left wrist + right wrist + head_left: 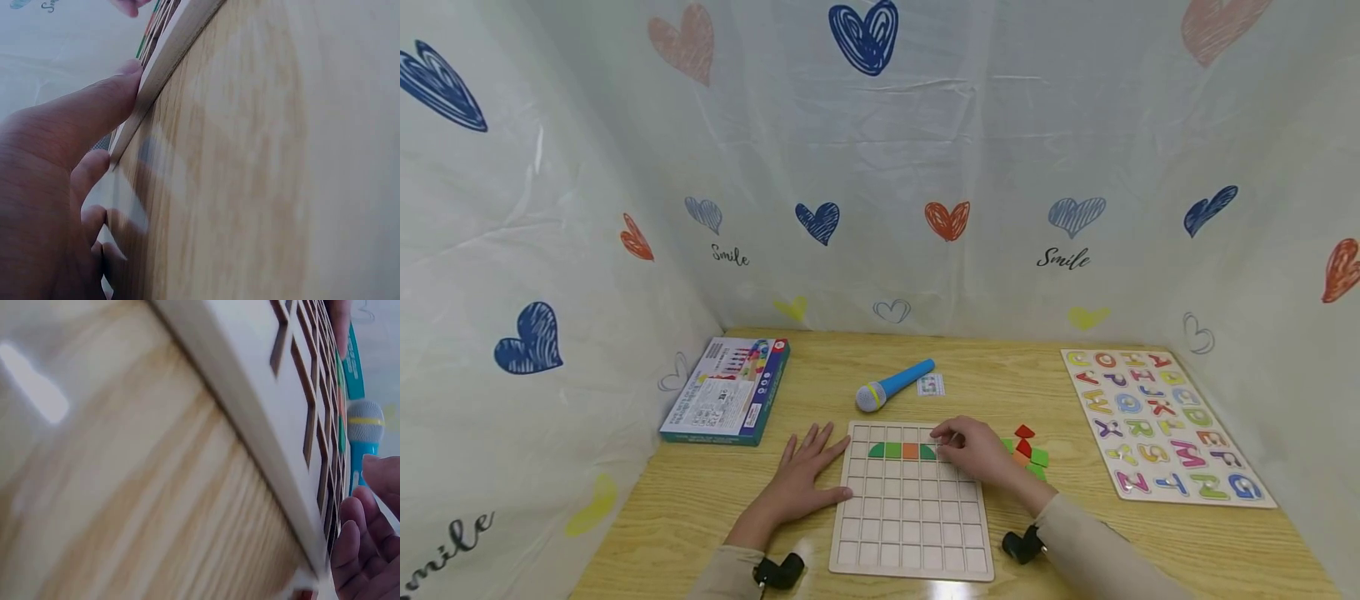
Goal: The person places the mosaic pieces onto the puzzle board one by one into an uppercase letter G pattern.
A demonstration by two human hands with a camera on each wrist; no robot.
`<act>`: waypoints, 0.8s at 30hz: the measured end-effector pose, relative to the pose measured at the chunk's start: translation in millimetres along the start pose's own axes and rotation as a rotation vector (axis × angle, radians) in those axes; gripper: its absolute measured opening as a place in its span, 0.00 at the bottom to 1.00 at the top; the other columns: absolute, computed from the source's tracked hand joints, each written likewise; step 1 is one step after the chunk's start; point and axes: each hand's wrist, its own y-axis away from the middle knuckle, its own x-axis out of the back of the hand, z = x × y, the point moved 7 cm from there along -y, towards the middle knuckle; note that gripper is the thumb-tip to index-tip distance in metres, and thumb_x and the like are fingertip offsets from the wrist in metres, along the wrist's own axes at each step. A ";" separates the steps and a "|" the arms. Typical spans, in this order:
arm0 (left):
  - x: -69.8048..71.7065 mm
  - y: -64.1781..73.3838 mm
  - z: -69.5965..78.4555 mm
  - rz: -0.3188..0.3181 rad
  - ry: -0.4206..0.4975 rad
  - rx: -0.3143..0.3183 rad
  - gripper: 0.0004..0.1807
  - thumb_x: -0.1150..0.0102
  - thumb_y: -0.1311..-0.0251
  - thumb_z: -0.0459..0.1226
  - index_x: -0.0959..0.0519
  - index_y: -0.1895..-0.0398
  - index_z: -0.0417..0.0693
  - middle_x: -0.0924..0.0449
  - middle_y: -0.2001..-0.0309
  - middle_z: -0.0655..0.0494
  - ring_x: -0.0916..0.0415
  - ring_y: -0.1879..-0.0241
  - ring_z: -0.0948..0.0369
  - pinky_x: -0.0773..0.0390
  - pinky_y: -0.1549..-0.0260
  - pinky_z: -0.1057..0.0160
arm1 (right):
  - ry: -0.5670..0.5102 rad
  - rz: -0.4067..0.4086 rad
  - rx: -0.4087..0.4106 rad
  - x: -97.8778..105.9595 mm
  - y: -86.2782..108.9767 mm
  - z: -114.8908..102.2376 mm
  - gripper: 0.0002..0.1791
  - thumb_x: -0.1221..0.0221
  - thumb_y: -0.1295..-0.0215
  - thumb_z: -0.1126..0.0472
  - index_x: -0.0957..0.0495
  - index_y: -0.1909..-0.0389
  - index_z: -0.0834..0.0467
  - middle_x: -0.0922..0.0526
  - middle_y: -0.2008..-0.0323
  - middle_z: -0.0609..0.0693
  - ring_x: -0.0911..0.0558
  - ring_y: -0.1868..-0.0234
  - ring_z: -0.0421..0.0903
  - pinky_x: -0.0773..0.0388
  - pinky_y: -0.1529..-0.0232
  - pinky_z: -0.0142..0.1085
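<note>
A wooden grid board (910,533) lies flat on the table. In its second row sit a green rounded piece (876,451), a green square (892,451), an orange square (910,451) and another green rounded piece (928,452). My left hand (801,483) rests at the board's left side, fingers spread, its thumb (119,87) against the edge. Over the board's upper right is my right hand (973,450), fingertips beside the last green piece. In the right wrist view its fingers (347,544) are loosely bent, and nothing shows between them and the thumb.
Loose red, green and orange pieces (1039,457) lie right of the board, partly behind my right hand. Beyond it are a blue toy microphone (906,379) and a small printed card (931,384). A box (722,396) lies far left, an alphabet puzzle (1165,425) at right.
</note>
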 end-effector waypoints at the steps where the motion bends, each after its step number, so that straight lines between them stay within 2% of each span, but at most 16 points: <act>1: 0.2 0.1 0.1 0.002 0.001 -0.001 0.46 0.39 0.39 0.64 0.39 0.20 0.60 0.55 0.18 0.46 0.66 0.19 0.44 0.72 0.26 0.36 | 0.001 0.009 -0.006 4.0 1.4 3.2 0.09 0.36 0.31 0.64 0.15 0.52 0.55 0.20 0.64 0.42 0.23 0.65 0.39 0.23 0.65 0.32; 7: 1.1 0.6 0.9 0.008 0.001 -0.005 0.46 0.39 0.39 0.64 0.39 0.20 0.60 0.54 0.18 0.46 0.65 0.20 0.44 0.71 0.26 0.36 | 0.028 0.061 -0.031 31.9 14.3 24.1 0.10 0.35 0.32 0.65 0.15 0.52 0.56 0.19 0.63 0.43 0.22 0.64 0.40 0.22 0.64 0.33; 14: 1.5 0.4 1.1 0.007 -0.004 -0.005 0.46 0.39 0.39 0.64 0.39 0.20 0.60 0.54 0.19 0.46 0.65 0.20 0.44 0.71 0.26 0.36 | 0.080 0.106 -0.086 59.6 31.8 50.0 0.11 0.34 0.32 0.63 0.15 0.50 0.56 0.16 0.56 0.47 0.20 0.62 0.40 0.21 0.62 0.33; 18: 2.2 0.7 1.8 0.007 -0.001 -0.005 0.46 0.38 0.39 0.63 0.39 0.21 0.59 0.54 0.19 0.46 0.65 0.20 0.43 0.71 0.26 0.36 | 0.092 0.094 -0.115 67.0 37.8 56.6 0.13 0.35 0.32 0.64 0.16 0.48 0.57 0.18 0.59 0.46 0.24 0.65 0.41 0.24 0.64 0.33; 24: 1.7 1.0 2.2 0.005 -0.001 -0.003 0.46 0.39 0.39 0.64 0.39 0.20 0.60 0.54 0.19 0.46 0.65 0.20 0.44 0.71 0.26 0.36 | 0.147 0.056 -0.071 67.2 40.8 54.6 0.12 0.34 0.34 0.65 0.14 0.50 0.57 0.22 0.63 0.45 0.29 0.68 0.40 0.30 0.69 0.32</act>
